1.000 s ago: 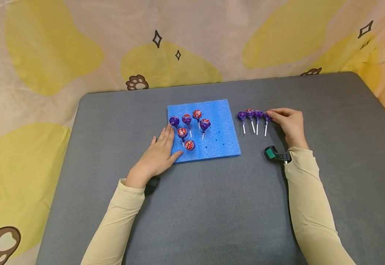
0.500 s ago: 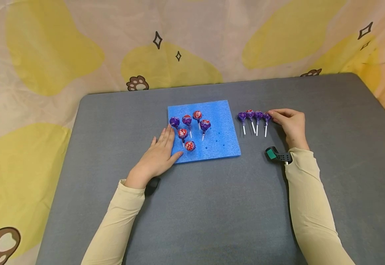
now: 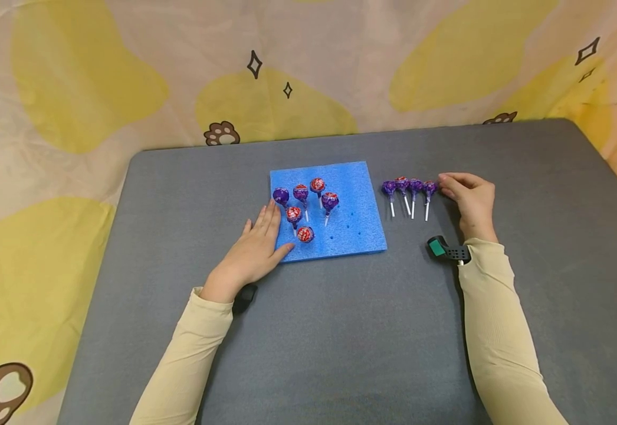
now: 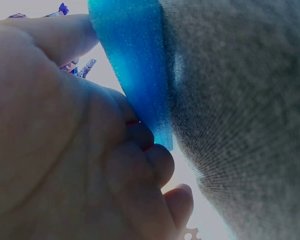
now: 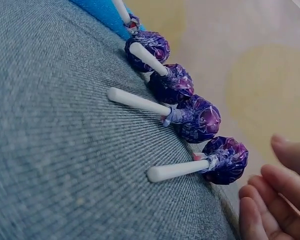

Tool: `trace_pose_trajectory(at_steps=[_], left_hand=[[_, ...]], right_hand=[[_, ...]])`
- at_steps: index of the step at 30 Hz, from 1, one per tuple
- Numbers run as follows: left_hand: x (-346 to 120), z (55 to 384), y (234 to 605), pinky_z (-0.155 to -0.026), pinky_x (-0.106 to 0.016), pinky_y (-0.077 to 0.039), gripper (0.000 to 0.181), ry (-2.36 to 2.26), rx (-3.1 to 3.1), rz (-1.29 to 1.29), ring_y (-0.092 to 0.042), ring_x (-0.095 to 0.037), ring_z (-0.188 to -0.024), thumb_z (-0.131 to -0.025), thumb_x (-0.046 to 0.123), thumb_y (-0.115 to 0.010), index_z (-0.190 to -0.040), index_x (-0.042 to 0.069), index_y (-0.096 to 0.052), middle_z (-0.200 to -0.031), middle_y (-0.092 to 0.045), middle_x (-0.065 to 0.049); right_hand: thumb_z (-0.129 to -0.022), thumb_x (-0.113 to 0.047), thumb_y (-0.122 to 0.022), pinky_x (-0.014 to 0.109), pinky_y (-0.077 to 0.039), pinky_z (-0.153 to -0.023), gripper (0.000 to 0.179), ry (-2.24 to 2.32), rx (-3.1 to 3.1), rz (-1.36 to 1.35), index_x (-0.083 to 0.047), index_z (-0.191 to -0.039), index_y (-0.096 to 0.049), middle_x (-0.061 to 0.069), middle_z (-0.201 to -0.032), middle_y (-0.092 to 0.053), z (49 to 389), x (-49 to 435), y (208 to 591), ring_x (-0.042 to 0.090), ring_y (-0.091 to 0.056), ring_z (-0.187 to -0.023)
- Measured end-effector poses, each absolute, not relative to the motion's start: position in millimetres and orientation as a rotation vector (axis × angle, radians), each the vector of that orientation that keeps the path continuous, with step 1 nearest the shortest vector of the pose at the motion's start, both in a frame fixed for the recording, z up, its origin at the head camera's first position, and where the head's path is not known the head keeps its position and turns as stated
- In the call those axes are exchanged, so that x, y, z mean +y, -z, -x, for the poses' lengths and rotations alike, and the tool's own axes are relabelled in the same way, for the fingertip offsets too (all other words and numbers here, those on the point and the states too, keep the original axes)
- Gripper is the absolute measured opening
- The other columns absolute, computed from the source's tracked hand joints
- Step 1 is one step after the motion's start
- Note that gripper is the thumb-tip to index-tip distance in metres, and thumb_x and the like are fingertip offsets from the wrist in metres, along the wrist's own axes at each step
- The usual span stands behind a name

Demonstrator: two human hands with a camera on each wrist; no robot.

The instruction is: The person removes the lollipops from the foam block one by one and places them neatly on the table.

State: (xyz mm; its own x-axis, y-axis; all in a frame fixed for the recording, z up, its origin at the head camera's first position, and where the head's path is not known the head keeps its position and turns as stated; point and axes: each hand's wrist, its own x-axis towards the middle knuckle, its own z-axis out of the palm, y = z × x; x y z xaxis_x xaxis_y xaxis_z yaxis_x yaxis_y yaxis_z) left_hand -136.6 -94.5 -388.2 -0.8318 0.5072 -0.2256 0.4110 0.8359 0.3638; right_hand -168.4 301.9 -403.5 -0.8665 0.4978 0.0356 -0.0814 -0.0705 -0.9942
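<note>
In the head view, a blue foam board (image 3: 356,189) lies flat with several lollipops in purple and red wrappers standing in its left half, such as one (image 3: 330,202) on a white stick. My left hand (image 3: 252,249) rests at the board's left edge, fingers straight and thumb on the near corner. To the right of the board, several more lollipops lie side by side, sticks towards me. My right hand (image 3: 470,200) is just right of the rightmost lollipop (image 3: 429,189). The right wrist view shows a gap between its loosely bent fingers (image 5: 285,182) and that lollipop's wrapper.
The grey table (image 3: 340,342) extends around the board. Small holes dot the board's right half. A patterned cloth (image 3: 319,53) with yellow patches hangs behind the table's far edge. A dark strap with a green-faced device (image 3: 437,247) is on the right wrist.
My right hand has let go of the rightmost lollipop and drawn slightly to the right. That lollipop stays in the row. The left hand holds its place on the board.
</note>
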Motion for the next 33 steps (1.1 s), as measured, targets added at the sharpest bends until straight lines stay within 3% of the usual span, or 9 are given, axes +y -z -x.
trace_pose_trajectory(at_steps=[14, 26, 33], left_hand=[[-95, 137, 388, -0.112, -0.051, -0.003, 0.075, -0.439, 2.704, -0.695, 0.005, -0.029, -0.143, -0.100, 0.042, -0.039, -0.149, -0.002, -0.002, -0.156, 0.008, -0.015], [-94, 136, 387, -0.112, -0.051, -0.004, 0.076, -0.436, 2.703, -0.695, 0.005, -0.028, -0.143, -0.100, 0.042, -0.039, -0.149, -0.002, -0.002, -0.156, 0.008, -0.015], [-94, 137, 387, -0.112, -0.051, -0.004, 0.076, -0.433, 2.698, -0.694, 0.005, -0.029, -0.143, -0.100, 0.042, -0.039, -0.149, -0.002, -0.002, -0.156, 0.009, -0.015]], right_hand=[[-0.080, -0.001, -0.074, 0.023, -0.053, -0.068, 0.008, -2.121, -1.756, 0.161, 0.004, -0.086, -0.072, 0.008, -0.078, -0.069, 169, 253, 386, 0.016, -0.065, -0.070], [-0.084, -0.008, -0.071, 0.025, -0.053, -0.077, 0.018, -2.237, -2.090, -0.032, 0.002, -0.100, -0.071, 0.011, -0.098, -0.069, 159, 200, 384, 0.016, -0.065, -0.086], [-0.086, -0.002, -0.067, 0.027, -0.053, -0.077, 0.029, -2.274, -2.175, -0.122, 0.011, -0.112, -0.062, 0.021, -0.109, -0.065, 155, 180, 386, 0.013, -0.066, -0.091]])
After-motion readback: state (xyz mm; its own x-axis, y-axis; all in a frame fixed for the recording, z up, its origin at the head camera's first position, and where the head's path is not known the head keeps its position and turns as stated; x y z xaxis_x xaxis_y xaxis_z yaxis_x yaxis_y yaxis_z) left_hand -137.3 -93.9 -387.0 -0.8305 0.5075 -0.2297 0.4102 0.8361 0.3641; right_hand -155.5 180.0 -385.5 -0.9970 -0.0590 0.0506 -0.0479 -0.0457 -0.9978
